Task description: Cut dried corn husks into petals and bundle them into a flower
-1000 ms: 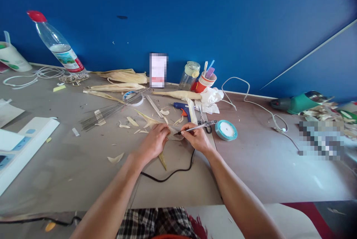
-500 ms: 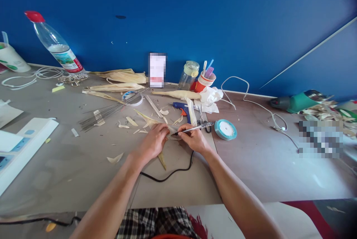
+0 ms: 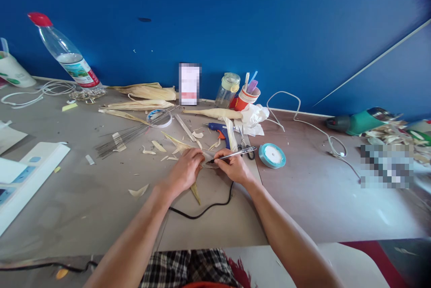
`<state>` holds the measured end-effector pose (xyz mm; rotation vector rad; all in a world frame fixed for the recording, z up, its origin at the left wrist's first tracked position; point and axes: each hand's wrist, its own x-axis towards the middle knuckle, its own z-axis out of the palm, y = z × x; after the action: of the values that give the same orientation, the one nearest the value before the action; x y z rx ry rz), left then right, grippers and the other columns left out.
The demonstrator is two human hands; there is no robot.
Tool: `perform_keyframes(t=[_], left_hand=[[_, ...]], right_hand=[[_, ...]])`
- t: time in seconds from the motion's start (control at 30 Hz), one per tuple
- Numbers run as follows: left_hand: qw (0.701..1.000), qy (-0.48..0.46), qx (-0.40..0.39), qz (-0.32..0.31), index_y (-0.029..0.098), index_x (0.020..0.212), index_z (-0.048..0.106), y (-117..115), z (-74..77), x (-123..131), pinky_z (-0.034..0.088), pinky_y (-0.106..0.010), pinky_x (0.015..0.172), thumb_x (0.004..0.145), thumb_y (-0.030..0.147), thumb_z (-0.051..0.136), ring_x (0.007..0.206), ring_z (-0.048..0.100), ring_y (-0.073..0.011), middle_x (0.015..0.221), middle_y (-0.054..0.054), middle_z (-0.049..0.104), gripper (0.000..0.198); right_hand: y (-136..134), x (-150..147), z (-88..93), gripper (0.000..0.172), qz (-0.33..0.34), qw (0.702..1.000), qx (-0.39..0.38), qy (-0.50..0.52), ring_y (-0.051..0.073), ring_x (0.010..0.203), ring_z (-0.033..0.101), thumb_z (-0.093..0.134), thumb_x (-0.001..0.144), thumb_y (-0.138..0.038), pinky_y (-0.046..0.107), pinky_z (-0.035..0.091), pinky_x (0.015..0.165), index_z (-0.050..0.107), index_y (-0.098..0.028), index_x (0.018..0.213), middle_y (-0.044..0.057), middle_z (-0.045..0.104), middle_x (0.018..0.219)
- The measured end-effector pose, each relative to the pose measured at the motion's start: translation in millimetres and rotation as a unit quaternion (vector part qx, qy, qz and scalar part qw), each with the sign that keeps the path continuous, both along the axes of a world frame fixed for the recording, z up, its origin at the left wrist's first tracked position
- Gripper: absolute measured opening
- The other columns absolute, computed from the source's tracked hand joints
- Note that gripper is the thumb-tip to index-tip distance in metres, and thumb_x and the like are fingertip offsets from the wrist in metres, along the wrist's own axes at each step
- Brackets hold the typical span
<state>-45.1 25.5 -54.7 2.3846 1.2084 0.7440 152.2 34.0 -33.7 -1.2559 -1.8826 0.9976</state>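
Observation:
My left hand (image 3: pixel 186 170) is closed on a pale dried corn husk piece (image 3: pixel 180 144) lying on the table, pressing it down at the middle. My right hand (image 3: pixel 234 167) pinches a thin silver pen-like tool (image 3: pixel 232 154) like a pencil, its tip touching the husk right beside my left fingertips. A pointed husk end (image 3: pixel 195 193) sticks out below my left hand. The small part under the tool tip is mostly hidden by my fingers.
A blue glue gun (image 3: pixel 220 130), scissors (image 3: pixel 247 150) and a teal ribbon spool (image 3: pixel 272 155) lie just beyond my hands. A black cord (image 3: pixel 202 211) runs toward me. Wire bundle (image 3: pixel 126 135), husks (image 3: pixel 144 93), bottle (image 3: pixel 65 54), cup (image 3: pixel 247 97) and a green heat gun (image 3: pixel 363 122) stand farther off.
My right hand and the tool's tip have slid a little left toward my left fingers. The left hand has stayed on the husk.

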Motion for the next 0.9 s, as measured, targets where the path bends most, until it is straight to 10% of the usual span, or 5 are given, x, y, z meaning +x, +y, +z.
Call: perform_keyframes(t=[0.9], left_hand=[[1.000,0.005,0.005,0.001,0.018,0.090,0.059,0.6,-1.3,-0.3,0.044,-0.039,0.094,0.078,0.007,0.051,0.107,0.050,-0.0227,0.110,-0.009,0.055,0.018]], right_hand=[[1.6,5.9,-5.4,0.009,0.007,1.000,-0.021,0.002,0.014,0.067,0.053,0.052,0.079,-0.025,0.026,0.043,0.063,0.059,-0.018,0.078,0.001,0.057,0.072]])
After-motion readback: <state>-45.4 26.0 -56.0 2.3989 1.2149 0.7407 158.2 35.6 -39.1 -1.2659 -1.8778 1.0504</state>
